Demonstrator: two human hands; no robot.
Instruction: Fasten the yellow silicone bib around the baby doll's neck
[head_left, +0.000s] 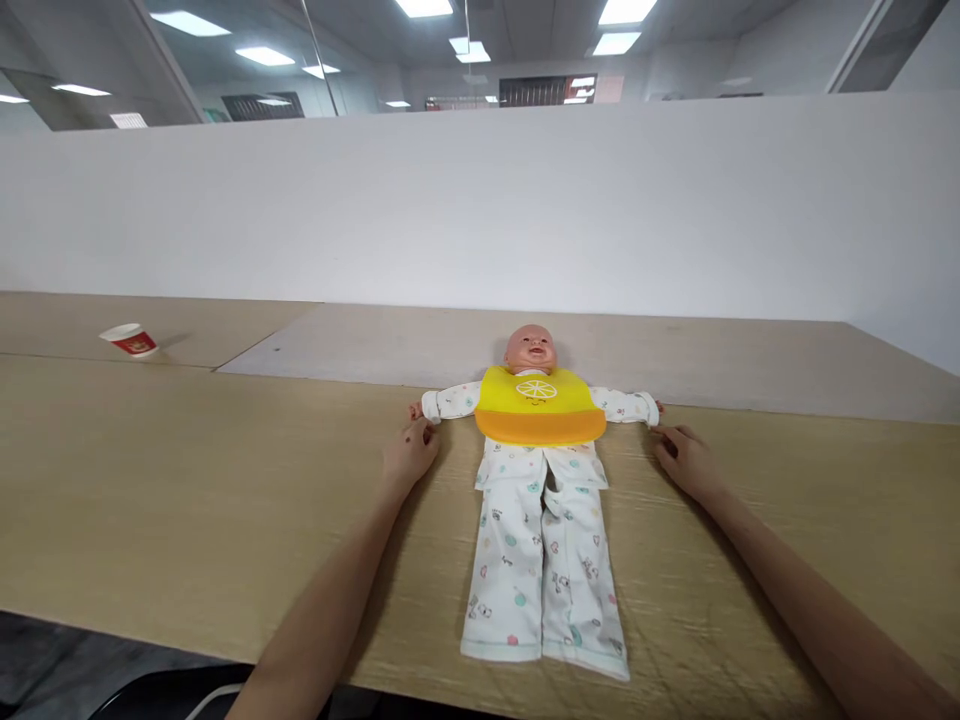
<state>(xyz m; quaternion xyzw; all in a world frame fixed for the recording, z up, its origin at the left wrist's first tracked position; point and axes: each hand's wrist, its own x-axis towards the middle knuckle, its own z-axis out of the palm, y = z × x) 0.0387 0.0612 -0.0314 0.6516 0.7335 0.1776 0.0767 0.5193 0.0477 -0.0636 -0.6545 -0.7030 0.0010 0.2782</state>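
One doll point(531, 347) in head view, face-up on counter point(225, 480). One yellow-orange bib point(536, 412) over chest; one white printed top point(459, 402), two sleeves spread outward; one pair of printed trousers point(510, 570), two legs laid flat. Left hand point(412, 452), fingers curled, at one cuff; right hand point(684, 460), fingers bent, at other cuff; cannot tell whether either grips. One paper cup point(133, 341), well apart, far left.

A doll point(531, 350) lies on the surface point(225, 480), its head toward the wall point(480, 210) behind, its trousers point(510, 560) toward the near side, a bib point(538, 408) across its chest. The left hand point(410, 453) is by the outspread sleeve point(459, 400) on the left, the right hand point(686, 460) by the opposite one; a cup point(131, 341) is far left.
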